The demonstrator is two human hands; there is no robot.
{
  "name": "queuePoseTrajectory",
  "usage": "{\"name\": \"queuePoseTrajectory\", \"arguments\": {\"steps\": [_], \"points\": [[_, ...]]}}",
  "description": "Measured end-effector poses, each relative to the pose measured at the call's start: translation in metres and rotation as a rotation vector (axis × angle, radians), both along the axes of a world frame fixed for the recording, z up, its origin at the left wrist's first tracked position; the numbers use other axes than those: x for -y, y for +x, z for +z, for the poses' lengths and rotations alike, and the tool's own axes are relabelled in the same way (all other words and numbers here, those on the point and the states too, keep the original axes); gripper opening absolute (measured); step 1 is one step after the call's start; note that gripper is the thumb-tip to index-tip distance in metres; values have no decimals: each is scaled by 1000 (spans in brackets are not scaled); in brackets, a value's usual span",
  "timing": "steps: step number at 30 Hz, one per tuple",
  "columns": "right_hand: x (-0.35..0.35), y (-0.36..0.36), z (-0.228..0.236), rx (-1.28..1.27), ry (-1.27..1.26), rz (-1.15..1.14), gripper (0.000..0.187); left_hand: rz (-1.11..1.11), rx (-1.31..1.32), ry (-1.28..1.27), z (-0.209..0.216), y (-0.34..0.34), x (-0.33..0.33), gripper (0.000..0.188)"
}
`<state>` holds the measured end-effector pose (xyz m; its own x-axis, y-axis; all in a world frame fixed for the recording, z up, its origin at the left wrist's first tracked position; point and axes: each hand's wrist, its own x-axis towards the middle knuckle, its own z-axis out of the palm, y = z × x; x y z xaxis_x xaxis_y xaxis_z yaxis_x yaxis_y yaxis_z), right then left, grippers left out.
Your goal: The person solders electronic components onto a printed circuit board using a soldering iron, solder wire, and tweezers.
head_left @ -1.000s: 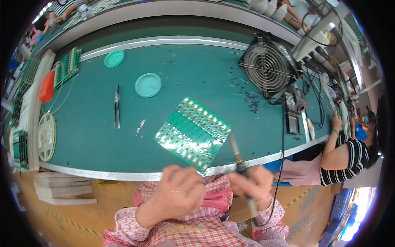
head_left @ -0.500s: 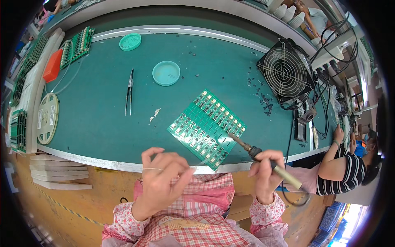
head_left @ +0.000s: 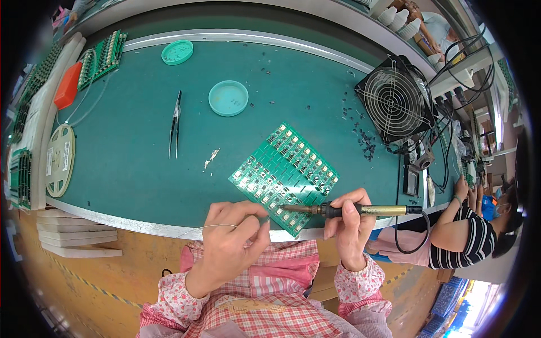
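A green circuit board [head_left: 293, 179] with rows of small components lies at a slant near the bench's front edge. My right hand [head_left: 350, 225] grips a soldering iron [head_left: 389, 210] level, its tip pointing left over the board's near part. At the board's near left corner, my left hand [head_left: 228, 242] is closed with its fingers curled around a thin solder wire [head_left: 207, 227], which trails off to the left. The wire's end at the fingertips is too fine to make out.
Black tweezers [head_left: 176, 124] and small pale parts [head_left: 211, 159] lie left of the board. Behind are a turquoise dish [head_left: 228, 112] and a green dish [head_left: 164, 58]. A fan [head_left: 391, 101], cables and loose black parts stand right. Far left are a reel [head_left: 69, 160] and an orange-red box [head_left: 69, 85]. A co-worker [head_left: 462, 236] sits at right.
The soldering iron has swung from a tilt to level, its tip coming left and nearer over the board. My left hand has moved right toward the board, its fingers drawing together.
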<state>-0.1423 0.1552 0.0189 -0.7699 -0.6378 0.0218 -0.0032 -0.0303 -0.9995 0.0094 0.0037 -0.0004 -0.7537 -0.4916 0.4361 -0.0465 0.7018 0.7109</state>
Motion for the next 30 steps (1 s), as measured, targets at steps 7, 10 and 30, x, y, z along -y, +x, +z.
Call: {"name": "queuePoseTrajectory", "arguments": {"steps": [7, 10, 30], "points": [[3, 0, -3, 2, 11, -4, 22, 10, -4, -17, -2, -3, 0, 19], [3, 0, -3, 1, 2, 11, 22, 14, -3, -23, -3, -4, -1, 19], [-2, 2, 0, -138, 4, 68, 20, 28, -53, -10, -3, -4, -2, 20]]}}
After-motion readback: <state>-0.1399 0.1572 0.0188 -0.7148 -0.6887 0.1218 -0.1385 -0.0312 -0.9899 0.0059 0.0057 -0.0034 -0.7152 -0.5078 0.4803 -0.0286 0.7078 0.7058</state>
